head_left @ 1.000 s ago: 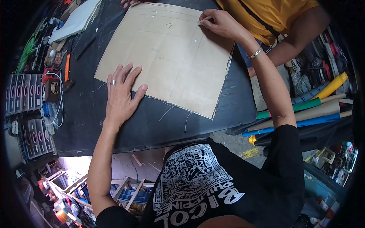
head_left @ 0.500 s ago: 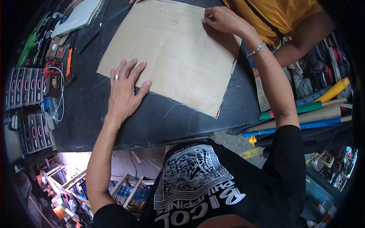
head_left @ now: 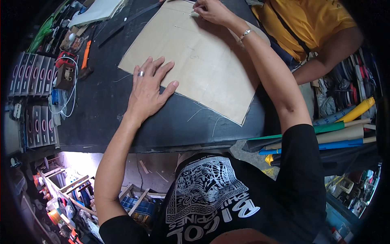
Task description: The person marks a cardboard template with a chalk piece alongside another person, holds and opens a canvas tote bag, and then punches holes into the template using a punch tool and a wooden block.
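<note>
A large tan sheet of card or paperboard point(head_left: 199, 69) lies on the dark tabletop, with pencil-like lines and marks on it. My left hand point(head_left: 150, 87) rests spread over its near left edge, a ring on one finger; the fingers lie flat and hold nothing. Over the sheet's far part, my right hand point(head_left: 213, 11) is closed in a pinch, its fingertips close to the surface. Whatever it pinches is too small to make out. Loose threads trail from the sheet's near edge.
A co-worker in a yellow shirt point(head_left: 313, 24) stands at the far right of the table point(head_left: 97, 118). On the left lie a hammer with an orange handle point(head_left: 86, 55), plastic organisers point(head_left: 30, 75) and a dark strip point(head_left: 126, 24). Rolled materials point(head_left: 341, 134) lie at the right.
My right hand has moved left and farther away across the sheet, still pinched. My left hand stays spread on the near left edge. The whole view has shifted slightly.
</note>
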Demonstrator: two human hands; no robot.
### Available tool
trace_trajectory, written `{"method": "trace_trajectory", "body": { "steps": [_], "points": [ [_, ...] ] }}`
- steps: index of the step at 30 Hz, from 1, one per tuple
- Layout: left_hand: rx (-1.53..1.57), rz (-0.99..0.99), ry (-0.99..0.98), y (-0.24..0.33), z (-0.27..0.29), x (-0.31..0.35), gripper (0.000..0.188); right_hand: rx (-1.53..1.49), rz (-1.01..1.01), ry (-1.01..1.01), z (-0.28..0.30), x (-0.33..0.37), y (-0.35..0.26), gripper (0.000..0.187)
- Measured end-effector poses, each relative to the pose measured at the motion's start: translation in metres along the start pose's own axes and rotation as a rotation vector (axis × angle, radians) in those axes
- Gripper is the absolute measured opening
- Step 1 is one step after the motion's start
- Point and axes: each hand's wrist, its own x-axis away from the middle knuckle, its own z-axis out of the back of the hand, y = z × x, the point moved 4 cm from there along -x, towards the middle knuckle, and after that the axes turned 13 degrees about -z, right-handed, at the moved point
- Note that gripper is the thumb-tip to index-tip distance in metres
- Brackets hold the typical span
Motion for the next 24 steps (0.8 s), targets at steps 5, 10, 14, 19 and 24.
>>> {"method": "trace_trajectory", "body": {
  "steps": [5, 10, 14, 19, 24],
  "points": [
    [-0.013, 0.005, 0.003, -0.001, -0.001, 0.001, 0.057, 0.057, -0.025, 0.012, -0.012, -0.016, 0.0, 0.022],
    [-0.049, 0.034, -0.004, -0.004, -0.001, 0.003, 0.057, 0.108, -0.026, -0.037, -0.014, -0.016, -0.003, 0.021],
    [-0.006, -0.008, 0.018, -0.004, -0.001, 0.003, 0.056, 0.175, 0.057, -0.021, -0.016, -0.014, -0.007, 0.023],
    [-0.046, 0.027, 0.021, -0.005, -0.001, 0.004, 0.055, 0.355, 0.136, 0.033, -0.028, -0.021, -0.006, 0.026],
    [-0.015, 0.0, -0.004, -0.003, 0.001, 0.005, 0.056, 0.407, 0.197, 0.041, -0.037, -0.025, -0.004, 0.02]
  ]
}}
